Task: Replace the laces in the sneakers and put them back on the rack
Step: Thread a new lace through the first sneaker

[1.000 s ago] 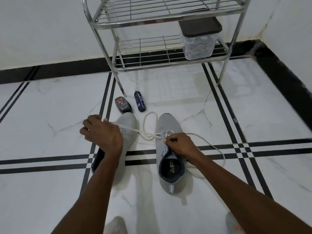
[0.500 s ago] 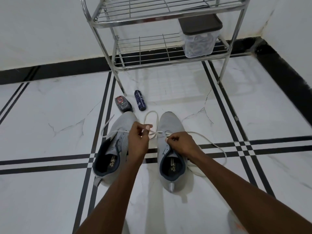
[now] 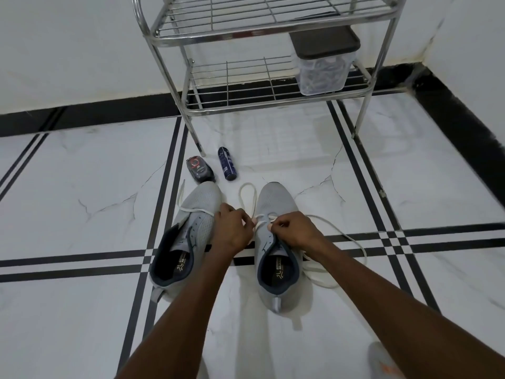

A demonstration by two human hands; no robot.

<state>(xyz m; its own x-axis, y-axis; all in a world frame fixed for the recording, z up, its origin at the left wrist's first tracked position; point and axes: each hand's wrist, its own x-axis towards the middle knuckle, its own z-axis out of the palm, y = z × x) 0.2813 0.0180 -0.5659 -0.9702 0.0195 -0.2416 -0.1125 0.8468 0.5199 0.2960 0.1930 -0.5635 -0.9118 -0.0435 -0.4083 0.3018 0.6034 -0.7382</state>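
Between the two sneakers, low in the scene, both hands meet over the lacing area. Left hand (image 3: 232, 231) has its fingers curled, pinching the white lace (image 3: 247, 199) just left of the right sneaker (image 3: 276, 242); right hand (image 3: 295, 231) is likewise curled, pinching the same lace at the eyelets on that sneaker's upper. From the pinch points the lace forms a loop on the floor toward the far side, between the two toes, while another length trails right and curls back near the sneaker's heel side. One end of the lace crosses the upper of the left sneaker (image 3: 188, 236) and ends on the floor at its far left. Both sneakers are grey with dark collars, standing upright on the white marble floor (image 3: 82, 214) with toes pointing far; the left one is angled slightly. Just beyond the left toe lie a small dark polish container (image 3: 199, 170) and a dark blue spray can (image 3: 226, 167) on its side. Farther off stands the metal rack (image 3: 262, 31), its lower shelf carrying a clear plastic box (image 3: 325, 69) with a dark lid at the right end.
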